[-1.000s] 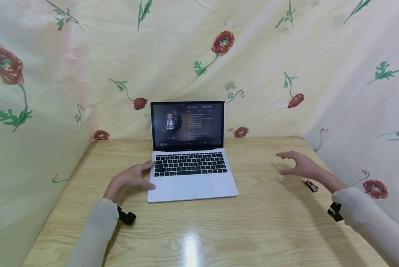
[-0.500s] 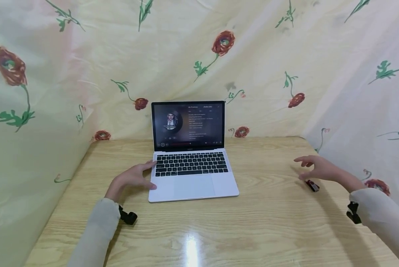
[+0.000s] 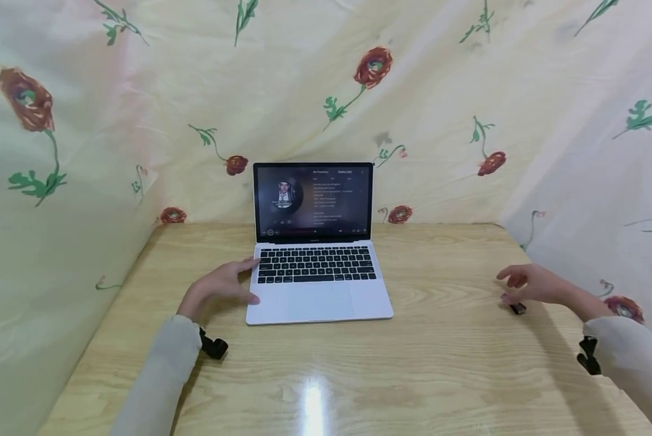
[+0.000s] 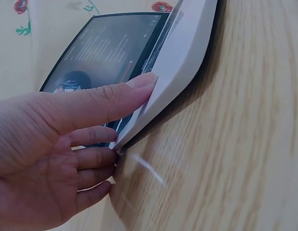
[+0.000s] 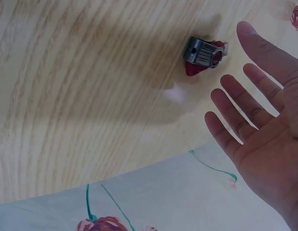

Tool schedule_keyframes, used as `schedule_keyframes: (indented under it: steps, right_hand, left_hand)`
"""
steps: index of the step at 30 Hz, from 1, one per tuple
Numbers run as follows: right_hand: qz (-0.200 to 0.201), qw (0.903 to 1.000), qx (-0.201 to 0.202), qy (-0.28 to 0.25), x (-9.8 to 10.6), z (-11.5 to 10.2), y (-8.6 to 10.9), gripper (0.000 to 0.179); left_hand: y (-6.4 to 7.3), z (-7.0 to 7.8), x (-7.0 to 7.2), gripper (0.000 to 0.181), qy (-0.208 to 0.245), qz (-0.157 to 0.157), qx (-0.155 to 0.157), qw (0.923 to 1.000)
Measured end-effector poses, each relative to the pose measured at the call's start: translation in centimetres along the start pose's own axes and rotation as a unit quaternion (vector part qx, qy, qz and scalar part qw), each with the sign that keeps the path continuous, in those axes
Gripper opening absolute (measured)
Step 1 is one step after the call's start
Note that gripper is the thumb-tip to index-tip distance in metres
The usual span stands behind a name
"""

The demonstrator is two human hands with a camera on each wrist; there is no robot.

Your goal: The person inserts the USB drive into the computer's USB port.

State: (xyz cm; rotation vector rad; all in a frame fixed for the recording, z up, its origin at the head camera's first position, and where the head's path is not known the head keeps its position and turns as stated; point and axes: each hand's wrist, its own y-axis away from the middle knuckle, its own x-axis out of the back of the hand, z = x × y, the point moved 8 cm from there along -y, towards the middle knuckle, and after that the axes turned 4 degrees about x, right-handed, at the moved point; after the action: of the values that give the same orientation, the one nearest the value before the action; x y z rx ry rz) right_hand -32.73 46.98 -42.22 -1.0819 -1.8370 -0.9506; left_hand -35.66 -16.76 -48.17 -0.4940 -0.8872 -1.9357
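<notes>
An unfolded silver laptop (image 3: 317, 303) stands on the table, its screen lit with a music player. My left hand (image 3: 225, 283) rests at its left edge, thumb on the palm rest and index finger beside the keyboard. In the left wrist view, the other fingertips of that hand (image 4: 57, 159) lie along the laptop's side. Over a small red USB flash drive (image 5: 203, 54) with a metal swivel cover hovers my right hand (image 3: 535, 286). The right wrist view shows that hand's fingers spread and apart from the drive, which lies flat on the wood.
The light wooden table (image 3: 326, 369) meets a flower-printed cloth (image 3: 304, 103) at the back and both sides. Black wrist cameras (image 3: 214, 347) sit below both sleeves. The flash drive lies toward the table's right side, well away from the laptop.
My right hand has moved to the right and toward me, from beside the flash drive to above it. The left hand has stayed on the laptop; the view has shifted slightly.
</notes>
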Motion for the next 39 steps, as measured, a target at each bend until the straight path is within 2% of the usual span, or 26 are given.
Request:
schedule_keyframes:
  steps: [7, 12, 19, 25, 31, 39]
  right_hand:
    - [-0.005, 0.9990, 0.015, -0.041, -0.6, 0.6, 0.1, 0.050]
    - [-0.016, 0.9990, -0.016, -0.039, -0.7, 1.0, 0.3, 0.051]
    - [-0.022, 0.9983, -0.022, -0.050, -1.0, 1.2, 0.9, 0.049]
    - [-0.030, 0.9983, -0.028, -0.040, -1.1, 1.5, 1.3, 0.046]
    - [-0.029, 0.9987, -0.026, -0.033, -1.2, 2.0, 1.7, 0.041]
    - [-0.025, 0.9983, -0.038, -0.037, -1.3, 2.3, 2.2, 0.040]
  left_hand:
    - [0.0, 0.4, 0.2, 0.107, -0.022, -0.003, -0.008, 0.9997]
    - [-0.2, 1.0, 0.4, 0.114, -0.048, -0.008, -0.021, 0.9986]
    - [-0.7, 1.3, 0.6, 0.123, -0.058, -0.020, -0.040, 0.9973]
    - [-0.8, 1.1, 0.6, 0.126, -0.055, -0.024, -0.053, 0.9968]
    - [-1.4, 1.1, 0.5, 0.128, -0.055, -0.033, -0.053, 0.9966]
    - [-1.5, 1.0, 0.8, 0.125, -0.059, -0.038, -0.034, 0.9969]
